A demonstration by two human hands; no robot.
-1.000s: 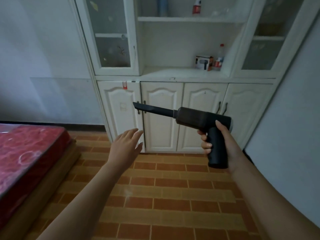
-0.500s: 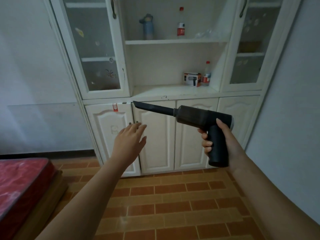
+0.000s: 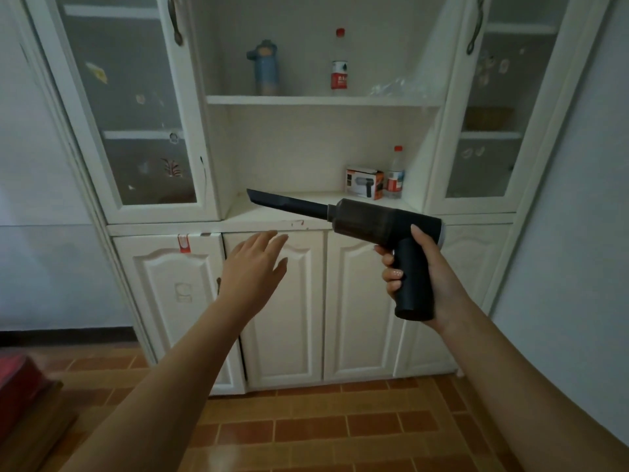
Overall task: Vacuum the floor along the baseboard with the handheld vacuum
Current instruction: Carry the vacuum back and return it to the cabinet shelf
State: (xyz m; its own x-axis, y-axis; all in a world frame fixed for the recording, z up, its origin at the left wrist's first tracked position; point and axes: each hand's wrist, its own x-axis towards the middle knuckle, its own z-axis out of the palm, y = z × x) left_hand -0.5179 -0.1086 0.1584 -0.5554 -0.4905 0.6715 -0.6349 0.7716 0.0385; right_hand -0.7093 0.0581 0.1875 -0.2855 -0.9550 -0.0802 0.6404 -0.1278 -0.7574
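Carrying the handheld vacuum (image 3: 381, 223) aloft at centre right, right grip (image 3: 422, 277) curled round its handle, left grip (image 3: 253, 267) spread empty at centre; next, likely, lowering the nozzle (image 3: 286, 202) to the floor (image 3: 340, 430) along the baseboard (image 3: 64, 337) at lower left.

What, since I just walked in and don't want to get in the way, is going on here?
A person faces a white cabinet, gripping a handheld vacuum in the right hand, its nozzle pointing left at counter height above the tiled floor. The left hand is held out, fingers straight, before the cabinet doors, holding nothing. Vacuuming along the baseboard hasn't started.
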